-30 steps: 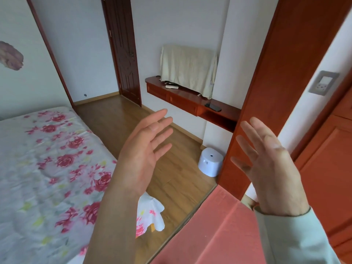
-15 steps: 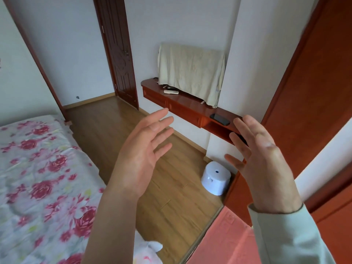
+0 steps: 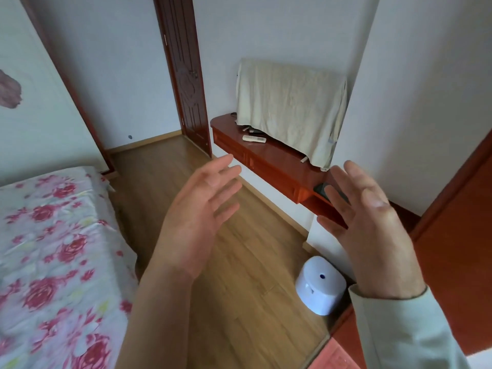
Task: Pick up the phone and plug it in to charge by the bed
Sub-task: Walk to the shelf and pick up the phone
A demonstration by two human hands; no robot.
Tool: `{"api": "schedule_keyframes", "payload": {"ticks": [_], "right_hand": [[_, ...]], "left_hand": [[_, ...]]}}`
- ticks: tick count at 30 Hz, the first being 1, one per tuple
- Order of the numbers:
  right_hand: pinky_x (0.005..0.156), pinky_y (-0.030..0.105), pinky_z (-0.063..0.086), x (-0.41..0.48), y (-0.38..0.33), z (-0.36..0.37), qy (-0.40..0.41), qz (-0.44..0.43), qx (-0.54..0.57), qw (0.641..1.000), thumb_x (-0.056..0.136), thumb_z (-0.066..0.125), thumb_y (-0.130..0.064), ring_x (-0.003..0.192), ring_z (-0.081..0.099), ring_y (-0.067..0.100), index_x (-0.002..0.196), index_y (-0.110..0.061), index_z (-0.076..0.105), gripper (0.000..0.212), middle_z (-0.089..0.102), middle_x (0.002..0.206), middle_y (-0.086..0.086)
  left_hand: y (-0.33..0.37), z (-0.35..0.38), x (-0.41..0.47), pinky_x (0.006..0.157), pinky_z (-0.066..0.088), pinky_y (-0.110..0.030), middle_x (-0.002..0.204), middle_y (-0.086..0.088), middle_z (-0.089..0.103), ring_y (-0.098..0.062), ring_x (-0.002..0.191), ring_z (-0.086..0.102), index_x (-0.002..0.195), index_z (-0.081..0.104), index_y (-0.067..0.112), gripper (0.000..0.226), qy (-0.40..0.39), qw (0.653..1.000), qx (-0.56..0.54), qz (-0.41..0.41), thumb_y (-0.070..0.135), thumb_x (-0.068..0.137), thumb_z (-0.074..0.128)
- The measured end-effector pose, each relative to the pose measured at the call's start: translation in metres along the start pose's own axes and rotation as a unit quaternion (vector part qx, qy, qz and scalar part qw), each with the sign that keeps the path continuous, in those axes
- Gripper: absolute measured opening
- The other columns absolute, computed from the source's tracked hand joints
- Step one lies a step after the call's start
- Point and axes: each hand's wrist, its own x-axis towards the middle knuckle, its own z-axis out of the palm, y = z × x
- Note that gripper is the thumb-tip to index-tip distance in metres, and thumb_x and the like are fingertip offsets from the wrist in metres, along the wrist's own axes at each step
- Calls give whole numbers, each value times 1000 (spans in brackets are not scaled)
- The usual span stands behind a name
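Note:
A dark phone (image 3: 320, 189) lies flat on the near end of a red wooden wall shelf (image 3: 277, 161); the fingers of my right hand hide part of it. My right hand (image 3: 372, 230) is raised in front of that shelf end, fingers spread, holding nothing. My left hand (image 3: 197, 217) is up in mid-air over the wooden floor, palm turned right, fingers apart and empty. The bed (image 3: 50, 262), with a rose-patterned cover, fills the lower left. No charger or cable shows.
A cloth-draped screen (image 3: 290, 107) stands on the shelf beside a white remote (image 3: 254, 139). A white plastic stool (image 3: 320, 284) sits on the floor under the shelf end. A dark door (image 3: 186, 75) is at the back. Red wooden panelling (image 3: 458, 235) is at right.
The view has moved forward and turned left, so the shelf and stool look closer. My right hand now overlaps the phone. Both hands stay raised and empty.

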Motion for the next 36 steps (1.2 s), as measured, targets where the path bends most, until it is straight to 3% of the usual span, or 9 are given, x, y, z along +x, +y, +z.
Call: {"api": "schedule_keyframes", "payload": {"ticks": [3, 7, 12, 15, 18, 21, 30, 36], "right_hand": [[111, 50, 40, 56, -1, -23, -12, 11, -16, 1000, 52, 73, -82, 135, 54, 3, 131, -51, 62, 86, 59, 145, -23], [110, 48, 42, 119, 2, -56, -11, 12, -25, 1000, 57, 73, -78, 135, 54, 5, 132, -49, 61, 82, 61, 143, -23], [101, 36, 43, 177, 6, -83, -14, 25, -27, 999, 25, 73, -92, 128, 55, -5, 120, -54, 63, 103, 63, 133, -32], [105, 40, 45, 209, 12, -97, -12, 13, -37, 999, 33, 73, -91, 133, 55, 2, 120, -54, 64, 95, 63, 138, -27], [107, 46, 45, 242, 24, -110, -2, 8, -41, 999, 55, 76, -76, 133, 57, 6, 124, -51, 65, 74, 63, 141, -21], [109, 50, 44, 276, 40, -119, -1, 4, -57, 998, 72, 60, -58, 134, 57, 7, 130, -50, 62, 58, 62, 143, -19], [107, 43, 47, 395, 99, -123, 12, 24, -109, 994, 77, 63, -51, 131, 58, 2, 125, -56, 63, 49, 63, 139, -25], [107, 34, 47, 453, 148, -140, 27, 47, -181, 982, 74, 69, -51, 134, 54, 2, 135, -48, 57, 62, 59, 143, -24]], "left_hand": [[-9, 32, 53, 113, 45, -51, 138, 7, 69, -15, 127, 65, 122, 67, 39, 30, 13, 1000, -9, 0, 40, 96, 51], [-25, 68, 109, 112, 46, -47, 135, 9, 71, -15, 127, 65, 122, 68, 39, 37, 10, 1000, -20, -7, 42, 89, 51], [-42, 96, 168, 109, 46, -44, 138, 8, 68, -14, 128, 64, 131, 63, 36, 42, -17, 1000, -19, -2, 43, 92, 48], [-50, 110, 203, 106, 48, -42, 138, 7, 69, -12, 125, 66, 133, 62, 34, 44, -20, 999, -27, -1, 41, 93, 47], [-60, 121, 237, 108, 48, -43, 137, 8, 69, -12, 126, 66, 129, 65, 37, 39, -28, 999, -32, -2, 40, 94, 47], [-71, 128, 274, 108, 48, -44, 137, 5, 69, -16, 127, 65, 125, 66, 36, 40, -34, 998, -46, -10, 40, 89, 49], [-111, 121, 400, 109, 48, -45, 138, 7, 69, -14, 129, 64, 135, 61, 35, 38, -73, 997, -34, -15, 38, 102, 43], [-143, 118, 467, 106, 49, -43, 130, 8, 73, -13, 125, 67, 124, 68, 38, 36, -78, 993, -56, -65, 36, 97, 44]]}}
